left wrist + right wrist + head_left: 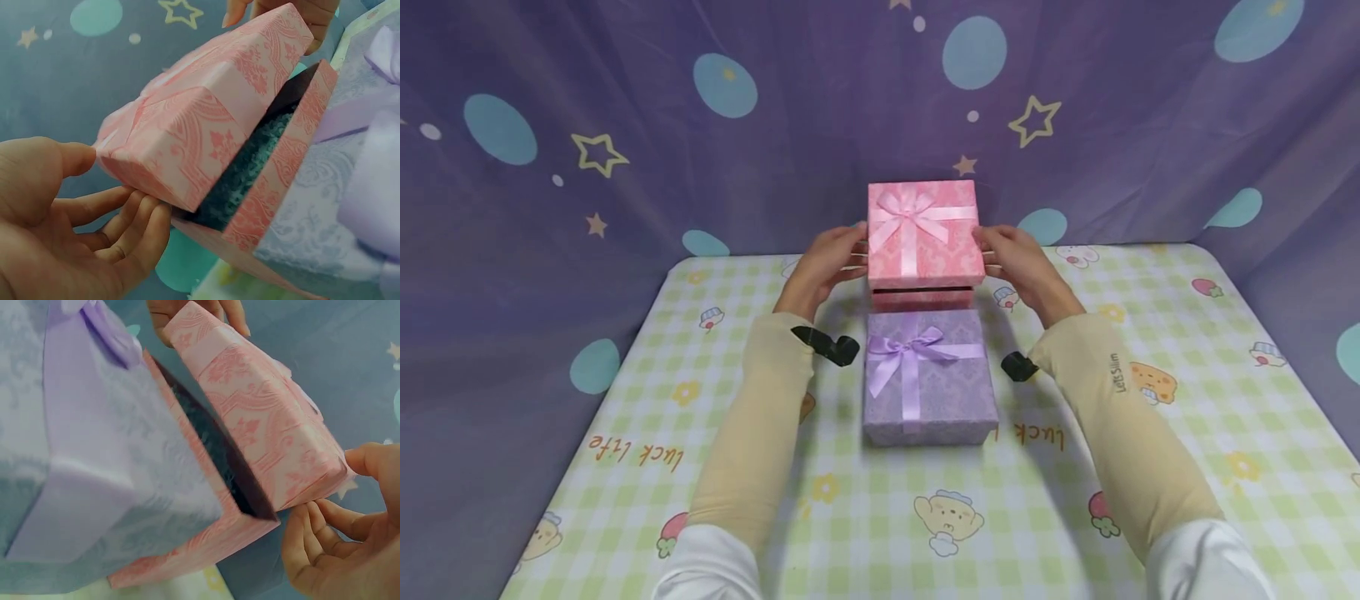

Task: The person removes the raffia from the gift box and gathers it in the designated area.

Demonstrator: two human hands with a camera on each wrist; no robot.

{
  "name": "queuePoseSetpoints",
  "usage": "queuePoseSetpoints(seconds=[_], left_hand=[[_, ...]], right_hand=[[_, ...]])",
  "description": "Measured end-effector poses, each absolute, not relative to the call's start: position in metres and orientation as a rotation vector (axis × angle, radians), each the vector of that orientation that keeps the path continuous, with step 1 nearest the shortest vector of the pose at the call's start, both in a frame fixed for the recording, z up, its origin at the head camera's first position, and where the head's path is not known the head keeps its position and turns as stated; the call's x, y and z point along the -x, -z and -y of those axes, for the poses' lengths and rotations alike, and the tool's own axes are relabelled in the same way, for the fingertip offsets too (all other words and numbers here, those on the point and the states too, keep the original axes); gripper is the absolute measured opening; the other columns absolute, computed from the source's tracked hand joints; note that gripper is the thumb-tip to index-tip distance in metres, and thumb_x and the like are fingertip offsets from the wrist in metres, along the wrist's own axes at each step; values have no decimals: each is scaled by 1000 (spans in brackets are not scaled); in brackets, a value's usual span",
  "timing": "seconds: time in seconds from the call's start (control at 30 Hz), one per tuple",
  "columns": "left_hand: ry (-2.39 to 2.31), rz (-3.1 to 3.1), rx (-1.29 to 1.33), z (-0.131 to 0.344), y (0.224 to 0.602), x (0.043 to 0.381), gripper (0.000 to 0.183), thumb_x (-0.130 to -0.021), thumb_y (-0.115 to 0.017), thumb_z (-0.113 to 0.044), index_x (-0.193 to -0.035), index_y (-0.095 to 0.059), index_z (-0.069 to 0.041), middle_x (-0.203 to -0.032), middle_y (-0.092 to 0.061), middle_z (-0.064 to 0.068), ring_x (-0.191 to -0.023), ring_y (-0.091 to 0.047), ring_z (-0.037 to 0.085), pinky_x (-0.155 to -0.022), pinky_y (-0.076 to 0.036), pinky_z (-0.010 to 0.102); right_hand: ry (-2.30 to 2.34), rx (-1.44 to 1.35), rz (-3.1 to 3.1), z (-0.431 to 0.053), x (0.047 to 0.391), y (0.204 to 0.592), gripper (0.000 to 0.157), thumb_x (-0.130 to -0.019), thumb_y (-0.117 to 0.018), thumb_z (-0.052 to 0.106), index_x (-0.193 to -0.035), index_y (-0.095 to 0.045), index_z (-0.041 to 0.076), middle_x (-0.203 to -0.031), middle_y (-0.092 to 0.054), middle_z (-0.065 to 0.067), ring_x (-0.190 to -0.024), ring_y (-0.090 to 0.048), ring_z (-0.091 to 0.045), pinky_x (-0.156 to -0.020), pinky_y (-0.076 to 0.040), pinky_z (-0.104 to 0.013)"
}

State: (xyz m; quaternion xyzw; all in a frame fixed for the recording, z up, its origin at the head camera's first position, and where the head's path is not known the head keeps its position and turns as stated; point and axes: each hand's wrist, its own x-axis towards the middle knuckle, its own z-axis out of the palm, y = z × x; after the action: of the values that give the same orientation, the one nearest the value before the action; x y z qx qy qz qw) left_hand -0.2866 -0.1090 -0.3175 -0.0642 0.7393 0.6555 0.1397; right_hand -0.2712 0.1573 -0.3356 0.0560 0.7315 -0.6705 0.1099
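Note:
My left hand (825, 268) and right hand (1024, 271) pinch the pink gift box lid (951, 246) from opposite sides, thumbs near its top edge and fingers under its rim. A pink ribbon bow (910, 215) lies across the lid. Raised and tilted, the lid leaves a gap above the pink box base (922, 299). Through that gap, the left wrist view shows teal shredded filler (253, 165) inside. Directly in front of the base sits a closed lavender gift box (951, 396) with a purple ribbon bow, hiding part of the pink base.
A green checked tablecloth (880, 533) with cartoon prints covers the table. Behind the table and along its sides hangs a purple curtain (835, 150) with stars and teal ovals, close behind the pink box.

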Motion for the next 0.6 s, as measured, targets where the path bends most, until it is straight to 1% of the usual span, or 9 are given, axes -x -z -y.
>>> queuePoseSetpoints(seconds=[0.13, 0.23, 0.3, 0.37, 0.43, 0.5, 0.57, 0.6], left_hand=[[-1875, -2210, 157, 107, 309, 281, 41, -99, -51, -36, -121, -55, -2, -97, -56, 5, -87, -58, 15, -91, -53, 33], [-1892, -2230, 121, 109, 303, 275, 40, -99, -52, -34, -119, -55, 0, -95, -56, 4, -88, -58, 15, -93, -52, 35], [-1916, -2240, 86, 110, 299, 272, 39, -98, -53, -32, -120, -56, 0, -95, -56, 3, -88, -58, 15, -95, -52, 36], [-1950, -2241, 45, 113, 295, 268, 38, -98, -55, -29, -121, -56, 1, -96, -57, 2, -88, -58, 14, -96, -51, 37], [-1997, -2228, 14, 115, 291, 266, 37, -96, -57, -24, -124, -56, 1, -99, -57, 3, -89, -57, 13, -97, -50, 38], [-2022, -2221, -9, 118, 288, 263, 39, -95, -59, -22, -127, -55, 0, -104, -58, 3, -88, -56, 13, -96, -50, 36], [-2016, -2230, -21, 121, 285, 261, 41, -95, -60, -22, -130, -55, -3, -107, -58, 1, -87, -54, 12, -91, -51, 32], [-2003, -2240, -23, 123, 284, 260, 41, -94, -61, -22, -131, -54, -5, -105, -59, 0, -85, -54, 12, -86, -52, 29]], right_hand=[[1981, -170, -2216, -156, 266, 328, 54, -94, -56, 37, -133, -47, 1, -114, -53, -5, -102, -55, -17, -99, -48, -32], [2023, -149, -2218, -156, 262, 323, 50, -94, -59, 34, -131, -48, 2, -110, -55, -2, -100, -56, -15, -101, -46, -34], [2056, -115, -2212, -156, 260, 319, 48, -93, -60, 32, -130, -49, 3, -110, -55, -1, -100, -56, -14, -105, -43, -37], [2075, -80, -2224, -157, 257, 316, 47, -93, -62, 30, -131, -50, 5, -111, -56, 0, -100, -56, -13, -105, -42, -38], [2076, -42, -2251, -158, 255, 313, 46, -93, -62, 29, -132, -50, 7, -112, -56, 1, -100, -56, -14, -103, -42, -36], [2062, -11, -2294, -158, 254, 310, 46, -92, -63, 28, -133, -51, 10, -110, -56, 2, -98, -56, -16, -96, -44, -32], [2045, -1, -2342, -158, 252, 308, 46, -92, -64, 29, -133, -53, 13, -106, -56, 2, -96, -56, -18, -88, -44, -28], [2038, 8, -2364, -157, 251, 307, 46, -91, -65, 29, -133, -53, 15, -104, -57, 3, -95, -56, -18, -85, -44, -26]])
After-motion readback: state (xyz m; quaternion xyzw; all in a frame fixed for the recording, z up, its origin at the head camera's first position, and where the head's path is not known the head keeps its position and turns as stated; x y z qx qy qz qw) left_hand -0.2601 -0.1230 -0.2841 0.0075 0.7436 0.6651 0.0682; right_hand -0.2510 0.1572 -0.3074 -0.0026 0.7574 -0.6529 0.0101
